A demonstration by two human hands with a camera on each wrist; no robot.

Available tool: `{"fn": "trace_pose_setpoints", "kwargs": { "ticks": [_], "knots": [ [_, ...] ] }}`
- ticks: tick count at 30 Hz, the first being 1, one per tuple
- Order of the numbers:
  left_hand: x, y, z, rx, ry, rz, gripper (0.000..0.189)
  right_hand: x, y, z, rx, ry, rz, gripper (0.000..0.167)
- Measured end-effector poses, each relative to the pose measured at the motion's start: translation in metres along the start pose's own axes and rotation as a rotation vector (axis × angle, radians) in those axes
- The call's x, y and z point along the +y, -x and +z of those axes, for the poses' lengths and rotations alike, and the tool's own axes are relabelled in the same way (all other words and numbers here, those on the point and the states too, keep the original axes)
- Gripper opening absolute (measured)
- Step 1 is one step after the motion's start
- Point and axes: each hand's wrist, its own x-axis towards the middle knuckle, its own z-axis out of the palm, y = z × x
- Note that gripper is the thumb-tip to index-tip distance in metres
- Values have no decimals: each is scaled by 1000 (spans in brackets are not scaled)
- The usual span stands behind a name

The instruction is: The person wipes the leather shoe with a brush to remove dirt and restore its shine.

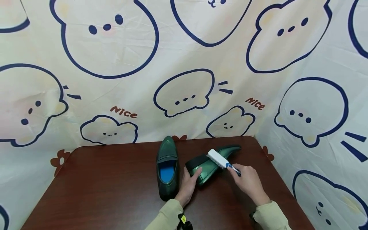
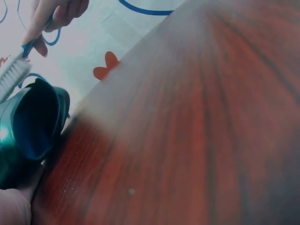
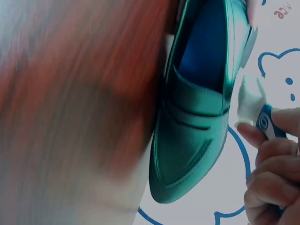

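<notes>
My left hand (image 1: 188, 185) grips a green loafer (image 1: 207, 171) by its heel end, tipped on its side with the dark sole turned toward the back left. The toe points to the back right. In my right hand (image 1: 248, 180) is a white brush (image 1: 217, 157) with a blue handle, its bristles down at the side of this loafer near the sole edge. The right wrist view shows the brush (image 3: 251, 98) beside the loafer (image 3: 190, 145), whose insole is blue. A second green loafer (image 1: 167, 151) stands upright just left of my left hand, toe toward the back.
Both loafers are on a dark brown wooden table (image 1: 109, 182) with rounded back corners. A pale cloth (image 1: 138, 92) with blue cartoon outlines hangs behind it and along the sides. A black strap with a yellow tag (image 1: 183, 219) sits at the left sleeve.
</notes>
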Motion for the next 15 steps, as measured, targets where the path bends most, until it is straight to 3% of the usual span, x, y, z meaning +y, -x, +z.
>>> {"fn": "trace_pose_setpoints", "kwargs": {
  "ticks": [6, 15],
  "knots": [
    [-1, -2, 1, 10, 36, -3, 114, 0, -1, 0, -85, 3, -8, 20],
    [0, -1, 1, -16, 27, 12, 111, 16, -6, -6, 58, 132, -7, 28]
  ]
}}
